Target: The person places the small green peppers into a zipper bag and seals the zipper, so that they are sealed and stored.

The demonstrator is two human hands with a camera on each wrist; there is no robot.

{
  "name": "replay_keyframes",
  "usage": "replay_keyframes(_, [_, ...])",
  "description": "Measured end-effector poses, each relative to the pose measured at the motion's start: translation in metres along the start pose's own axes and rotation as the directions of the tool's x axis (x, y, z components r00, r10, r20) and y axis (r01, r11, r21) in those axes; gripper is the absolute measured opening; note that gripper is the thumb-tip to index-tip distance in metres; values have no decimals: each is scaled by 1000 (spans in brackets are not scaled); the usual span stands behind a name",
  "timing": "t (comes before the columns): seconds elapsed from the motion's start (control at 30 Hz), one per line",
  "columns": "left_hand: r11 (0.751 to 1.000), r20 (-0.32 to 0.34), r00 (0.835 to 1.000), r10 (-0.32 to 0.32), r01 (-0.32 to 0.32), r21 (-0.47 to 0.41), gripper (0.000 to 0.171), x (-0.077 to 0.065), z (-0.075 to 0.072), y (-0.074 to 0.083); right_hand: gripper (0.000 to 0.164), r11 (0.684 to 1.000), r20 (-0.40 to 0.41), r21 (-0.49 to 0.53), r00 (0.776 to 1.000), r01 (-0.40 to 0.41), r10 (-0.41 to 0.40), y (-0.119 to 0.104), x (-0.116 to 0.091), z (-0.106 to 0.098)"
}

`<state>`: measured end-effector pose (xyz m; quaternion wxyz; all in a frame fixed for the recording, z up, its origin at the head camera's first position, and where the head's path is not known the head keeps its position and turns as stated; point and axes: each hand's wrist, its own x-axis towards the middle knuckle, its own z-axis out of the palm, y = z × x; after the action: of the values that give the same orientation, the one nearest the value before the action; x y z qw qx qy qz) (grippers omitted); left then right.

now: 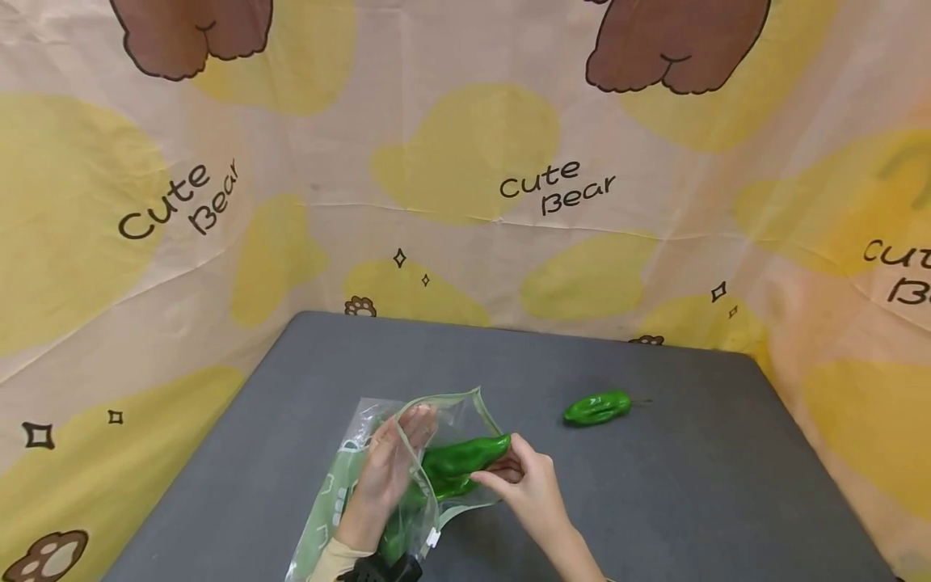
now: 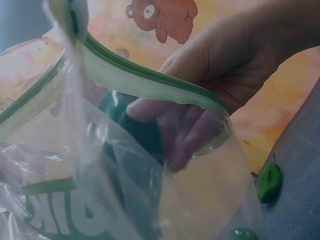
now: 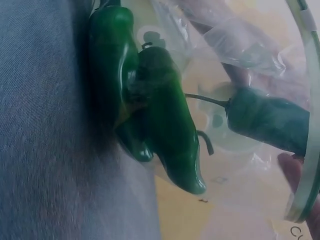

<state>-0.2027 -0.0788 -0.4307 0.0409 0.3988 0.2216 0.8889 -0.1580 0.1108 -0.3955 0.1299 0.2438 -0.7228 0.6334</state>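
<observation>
A clear zip bag (image 1: 323, 505) with green print stands tilted on the table, its green-edged mouth spread wide toward the right. My left hand (image 1: 385, 465) has its fingers extended against the bag at the mouth, seen partly through the film. In my right hand (image 1: 531, 489) a long green pepper (image 1: 465, 457) is gripped near one end, its body inside the mouth. The right wrist view shows this pepper (image 3: 265, 120) with its thin stem pointing into the bag. Other green peppers (image 3: 167, 115) lie deeper inside, seen through the film.
Another green pepper (image 1: 598, 409) lies alone on the grey table (image 1: 698, 469), to the right of the bag. A white zip slider (image 1: 433, 537) sits at the near edge of the bag's mouth. Printed bear cloth (image 1: 465, 162) hangs around the back and sides.
</observation>
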Motion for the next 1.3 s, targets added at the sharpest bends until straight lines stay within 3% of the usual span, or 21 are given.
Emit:
replay_keyframes(0.27, [1000, 1, 1000, 3, -3, 14, 36, -1, 2, 0, 28, 1000, -64, 1, 998, 5, -5, -1, -5, 8])
replay_keyframes(0.53, [1000, -15, 1000, -3, 2, -9, 36, -4, 3, -2, 33, 998, -143, -24, 989, -51, 48, -3, -6, 11])
replay_keyframes(0.77, [1000, 0, 1000, -7, 7, -16, 37, -4, 4, -3, 58, 1000, -113, -2, 994, 7, -7, -2, -7, 11])
replay_keyframes(1.13, [999, 15, 1000, -9, 9, -34, 38, -2, 3, -1, 57, 998, -162, 54, 986, 39, -30, -3, -6, 7])
replay_keyframes(1.3, [999, 15, 1000, -7, 7, -37, 38, -2, 3, 0, 61, 1000, -114, -3, 993, 12, -12, -2, -6, 8])
